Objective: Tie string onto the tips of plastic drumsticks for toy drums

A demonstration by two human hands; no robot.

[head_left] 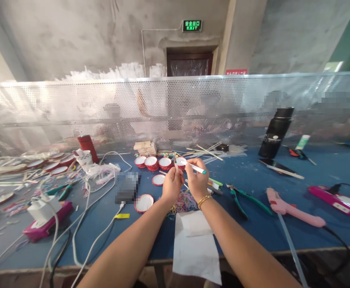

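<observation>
My left hand [173, 183] pinches a small flat wooden stick [175, 163], which points upward and shows a dark greenish mark near its top. In my right hand [197, 180] is a white marker pen [196, 167] with a green end, its tip turned toward the stick. Just behind both hands stand stacks of red-rimmed white round lids [151, 162]. Below them lies a heap of tangled coloured strings [185, 201]. A sheet of white paper [195, 244] hangs over the table's front edge between my forearms. More pens [215, 184] lie beside my right hand.
Green-handled pliers [249, 200], a pink glue gun [295, 208] and a black bottle [276, 134] are on the right. On the left are a phone [127, 188], white cables, a purple power strip [47, 228] and a red flask [87, 147]. A perforated metal screen [157, 112] runs behind.
</observation>
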